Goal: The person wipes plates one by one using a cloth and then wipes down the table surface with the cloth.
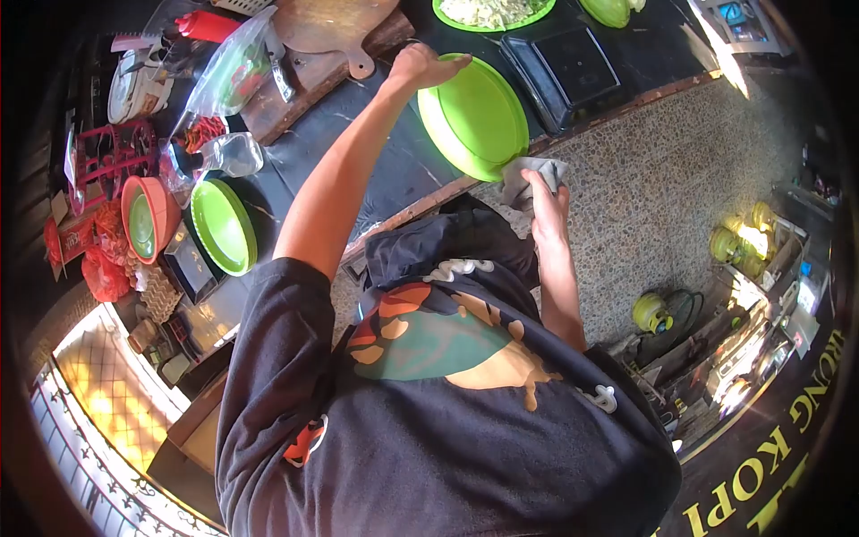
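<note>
My left hand (422, 67) grips the far left rim of a bright green oval plate (474, 116), its thumb lying along the top edge. The plate is tilted over the dark counter, with its inner face turned to me. Near the plate's lower edge, my right hand (548, 199) is closed around a grey cloth (530, 182). The cloth touches or nearly touches the rim; I cannot tell which. Right beside the plate sits a black rectangular tray (577, 76).
A wooden cutting board (335, 31) and a knife (281, 76) lie at the back left. Stacked green plates (222, 226) stand left, by an orange basin (150, 215). A green plate of chopped food (490, 13) is at the back. Yellow-green gas cylinders (651, 313) stand on the floor at right.
</note>
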`<state>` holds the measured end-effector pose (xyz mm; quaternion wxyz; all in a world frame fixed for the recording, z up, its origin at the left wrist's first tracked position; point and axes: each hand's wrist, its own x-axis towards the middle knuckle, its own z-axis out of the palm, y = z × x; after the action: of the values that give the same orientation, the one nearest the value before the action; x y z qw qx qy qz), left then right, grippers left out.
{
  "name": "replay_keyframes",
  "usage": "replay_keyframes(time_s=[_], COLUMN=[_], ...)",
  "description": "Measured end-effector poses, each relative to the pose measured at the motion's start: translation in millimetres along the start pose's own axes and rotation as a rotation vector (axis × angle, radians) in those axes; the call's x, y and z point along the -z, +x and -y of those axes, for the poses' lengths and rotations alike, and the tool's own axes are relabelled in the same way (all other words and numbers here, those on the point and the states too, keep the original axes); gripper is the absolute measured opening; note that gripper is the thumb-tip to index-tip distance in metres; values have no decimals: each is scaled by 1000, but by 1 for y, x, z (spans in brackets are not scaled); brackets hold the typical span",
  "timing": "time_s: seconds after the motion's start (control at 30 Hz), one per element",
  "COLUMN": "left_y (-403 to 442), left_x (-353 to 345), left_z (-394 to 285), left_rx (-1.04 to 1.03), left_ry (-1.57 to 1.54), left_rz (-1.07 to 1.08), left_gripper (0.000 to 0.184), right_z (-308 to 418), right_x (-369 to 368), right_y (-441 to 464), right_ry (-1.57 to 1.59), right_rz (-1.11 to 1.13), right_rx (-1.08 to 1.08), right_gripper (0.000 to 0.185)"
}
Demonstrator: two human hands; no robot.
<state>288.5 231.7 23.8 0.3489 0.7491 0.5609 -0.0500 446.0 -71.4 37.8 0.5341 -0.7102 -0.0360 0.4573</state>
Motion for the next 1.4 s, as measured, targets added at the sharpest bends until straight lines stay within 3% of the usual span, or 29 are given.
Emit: replay_keyframes(time_s=[0.23,0.27,0.37,0.4,0.57,0.67,0.77,0.8,0.83,0.9,1.0,1.13,1.23,1.27,1.3,1.4], left_y=[-11,-12,-11,-8,-15,-7,-13,-19,-18,-51,-90,-137,-183,-179,-225,-318], left_x=[-1,0,3,3,25,33,68,77,92,125,161,179,178,155,167,145], left_z=[5,7,12,14,14,16,-4,-3,-8,-34,-42,-9,35,75,83,154], left_rx=[139,139,129,129,133,4,-38,-197,-190,32,-7,-142,-44,-23,4,248], left_ry=[2,-53,-146,-120,-145,-27,-72,-81,-218,-196,-238,-439,-439,-465,-515,-613], left_rz=[-53,-68,-107,-126,-79,-125,-99,-283,-142,-226,-285,-331,-477,-619,-562,-638], left_gripper=[91,95,100,100,102,81,78,74,73,79,74,66,52,72,84,75], right_z=[17,19,17,19,33,55,89,104,120,146,181,212,211,207,202,164], right_x=[-9,-9,-6,-8,9,16,17,16,13,15,8,-18,-48,-55,-72,-123], right_y=[1,4,15,13,25,20,17,14,10,16,14,-5,-18,-20,-36,-53], right_ry=[-147,-150,-127,-143,-125,-103,-127,-104,-125,-148,-117,-108,-137,-158,-170,-303], right_rz=[22,36,58,-12,72,55,71,137,127,177,187,248,313,399,452,696], right_rx=[90,28,31,34,111,153,227,253,291,294,384,436,466,415,378,312], right_gripper=[31,45,46,43,34,35,35,35,33,31,27,25,23,22,22,24])
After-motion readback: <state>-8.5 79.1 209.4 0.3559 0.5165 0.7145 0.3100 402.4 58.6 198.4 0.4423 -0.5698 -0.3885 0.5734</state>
